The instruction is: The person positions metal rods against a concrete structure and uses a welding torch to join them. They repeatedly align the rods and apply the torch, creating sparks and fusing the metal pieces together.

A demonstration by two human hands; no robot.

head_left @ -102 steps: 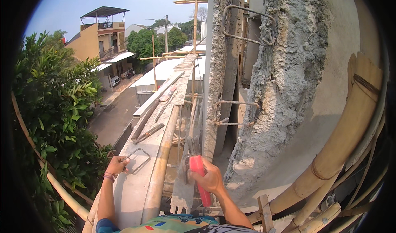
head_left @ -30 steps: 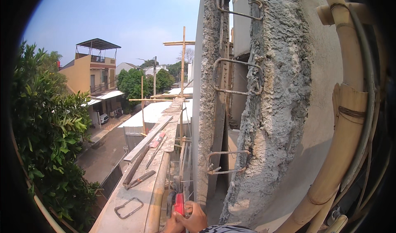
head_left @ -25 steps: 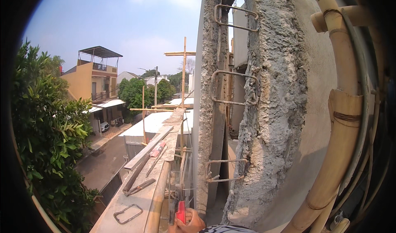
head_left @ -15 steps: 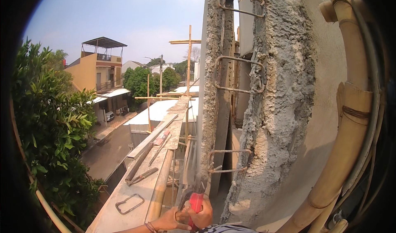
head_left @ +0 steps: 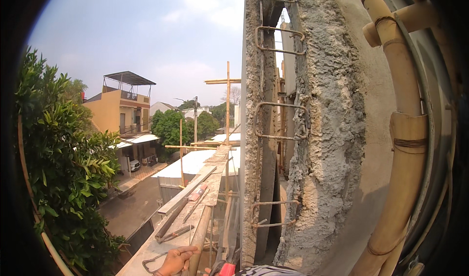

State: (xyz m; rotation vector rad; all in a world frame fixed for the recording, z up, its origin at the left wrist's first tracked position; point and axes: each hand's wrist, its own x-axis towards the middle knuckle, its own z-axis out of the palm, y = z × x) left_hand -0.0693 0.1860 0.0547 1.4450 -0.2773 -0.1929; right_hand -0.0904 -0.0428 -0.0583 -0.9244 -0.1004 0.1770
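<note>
Left hand (head_left: 176, 261) moved from red tool (head_left: 227, 269) to bent metal loop (head_left: 145, 263); cannot tell state of either hand's grip.

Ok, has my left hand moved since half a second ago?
Yes, your left hand shifted left relative to the bamboo pole, toward the bent metal loop.

The left hand (head_left: 177, 261) overlaps a bent metal loop (head_left: 144, 263).

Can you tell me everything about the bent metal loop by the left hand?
The metal loop is a thin, dull grey-brown rod, probably steel, with a rounded bend showing at its left end. It lies on the pale ledge. The left hand hides its right part, so I can't tell whether they touch.
</note>
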